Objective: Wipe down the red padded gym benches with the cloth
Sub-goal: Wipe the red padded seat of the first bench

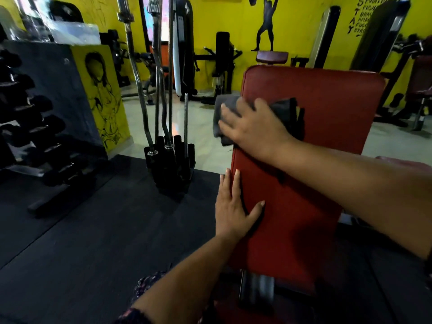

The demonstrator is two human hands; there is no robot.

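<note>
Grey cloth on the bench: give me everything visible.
The grey cloth is dark, soft-looking fabric, bunched and folded rather than spread. It lies on the upper left part of the red bench pad, with one end hanging off the pad's left edge. The right hand presses on it with fingers spread, covering its middle. Nothing else touches it.

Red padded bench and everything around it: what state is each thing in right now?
Red padded bench pad: tilted, being wiped.
Dark grey cloth: crumpled, pressed on the pad's upper left, overhanging its edge.
Right hand: fingers straight, flat on the cloth.
Left hand: fingers straight, resting on the pad's left edge.
Chrome barbell bars: upright in their black floor holder.
Black dumbbells: racked.
</note>
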